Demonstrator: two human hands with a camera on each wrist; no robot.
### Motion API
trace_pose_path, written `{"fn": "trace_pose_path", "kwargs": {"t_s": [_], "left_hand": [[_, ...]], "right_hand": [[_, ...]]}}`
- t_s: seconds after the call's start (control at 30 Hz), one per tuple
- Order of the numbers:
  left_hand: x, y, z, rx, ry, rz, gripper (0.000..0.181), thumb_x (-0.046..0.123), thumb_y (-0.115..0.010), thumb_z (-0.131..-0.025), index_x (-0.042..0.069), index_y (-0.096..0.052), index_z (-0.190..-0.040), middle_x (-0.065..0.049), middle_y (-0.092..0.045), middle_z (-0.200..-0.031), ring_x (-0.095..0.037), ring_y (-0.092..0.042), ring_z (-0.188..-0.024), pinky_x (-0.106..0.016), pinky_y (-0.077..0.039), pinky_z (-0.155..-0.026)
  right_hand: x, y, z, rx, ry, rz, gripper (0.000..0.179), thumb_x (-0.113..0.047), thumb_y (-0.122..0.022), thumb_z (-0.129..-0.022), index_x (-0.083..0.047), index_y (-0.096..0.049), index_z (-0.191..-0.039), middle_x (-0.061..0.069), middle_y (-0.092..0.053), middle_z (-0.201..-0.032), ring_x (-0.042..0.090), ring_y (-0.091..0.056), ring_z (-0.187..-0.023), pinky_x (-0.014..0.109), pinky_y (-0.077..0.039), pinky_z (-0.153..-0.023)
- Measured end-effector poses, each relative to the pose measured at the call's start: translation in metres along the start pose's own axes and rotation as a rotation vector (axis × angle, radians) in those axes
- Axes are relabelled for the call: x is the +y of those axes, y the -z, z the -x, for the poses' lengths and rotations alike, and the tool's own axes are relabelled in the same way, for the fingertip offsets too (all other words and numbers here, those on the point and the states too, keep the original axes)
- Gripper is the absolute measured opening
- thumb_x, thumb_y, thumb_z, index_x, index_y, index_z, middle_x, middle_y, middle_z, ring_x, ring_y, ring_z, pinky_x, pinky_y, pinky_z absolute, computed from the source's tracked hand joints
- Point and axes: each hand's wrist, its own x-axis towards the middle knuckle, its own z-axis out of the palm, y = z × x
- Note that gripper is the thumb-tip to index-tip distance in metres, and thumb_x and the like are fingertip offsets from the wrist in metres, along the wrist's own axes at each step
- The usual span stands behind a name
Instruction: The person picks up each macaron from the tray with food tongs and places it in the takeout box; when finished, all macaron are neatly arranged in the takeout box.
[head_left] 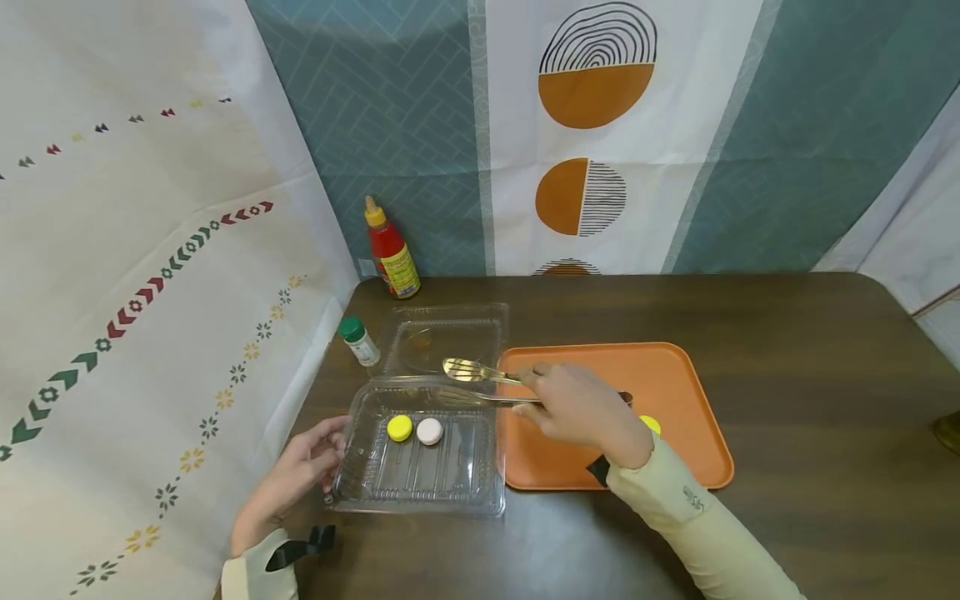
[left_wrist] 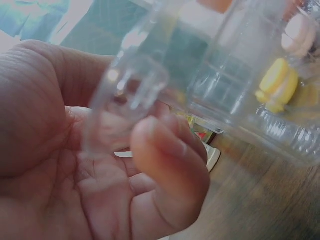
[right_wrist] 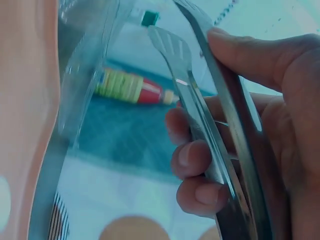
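A clear plastic clamshell container (head_left: 465, 497) lies unfolded on the table, its lid folded back behind it. Side by side in its base sit a yellow macaron (head_left: 400, 428) and a pale pinkish-white macaron (head_left: 430, 432). My left hand (head_left: 300, 468) holds the base's left rim; the left wrist view shows the rim between thumb and curled fingers. My right hand (head_left: 581, 408) grips metal tongs (right_wrist: 227, 115) above the tray's left side. The tongs' ends are apart over the container, nothing between them. Another yellow macaron (head_left: 650, 423) on the tray is partly hidden by my right wrist.
An orange tray (head_left: 675, 375) lies right of the container. At the table's back left stand a red sauce bottle (head_left: 392, 250) with a yellow cap and a small green-capped jar (head_left: 360, 342). Curtains border the table's back and left.
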Motion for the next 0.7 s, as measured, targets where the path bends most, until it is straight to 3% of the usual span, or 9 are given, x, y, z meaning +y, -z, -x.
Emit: {"fn": "trace_pose_path", "kwargs": {"t_s": [0.13, 0.37, 0.7], "left_hand": [[0.0, 0.001, 0.004, -0.003, 0.009, 0.007, 0.053, -0.013, -0.046, -0.092, -0.022, -0.032, -0.142, -0.016, -0.049, -0.093, -0.014, -0.05, -0.059, -0.029, -0.049, -0.046], [-0.002, 0.003, 0.009, -0.013, 0.006, 0.019, 0.051, -0.01, -0.048, -0.096, -0.023, -0.031, -0.142, -0.016, -0.049, -0.094, -0.014, -0.049, -0.059, -0.03, -0.049, -0.046], [-0.003, 0.004, 0.002, -0.034, -0.011, 0.041, 0.05, -0.011, -0.046, -0.096, -0.023, -0.03, -0.142, -0.015, -0.048, -0.093, -0.013, -0.049, -0.061, -0.028, -0.049, -0.047]], "right_hand": [[0.014, 0.005, 0.017, -0.014, -0.058, 0.001, 0.04, -0.027, -0.071, -0.096, 0.002, -0.064, -0.124, -0.002, -0.046, -0.071, 0.008, -0.036, -0.049, 0.022, -0.033, -0.047], [0.04, 0.011, 0.054, -0.002, -0.139, 0.082, 0.044, -0.028, -0.077, -0.09, 0.001, -0.064, -0.121, -0.003, -0.046, -0.071, 0.008, -0.034, -0.047, 0.023, -0.03, -0.045], [0.068, 0.012, 0.104, 0.046, -0.26, 0.136, 0.045, -0.033, -0.079, -0.088, -0.001, -0.066, -0.117, -0.004, -0.041, -0.065, 0.009, -0.032, -0.045, 0.024, -0.028, -0.041]]}}
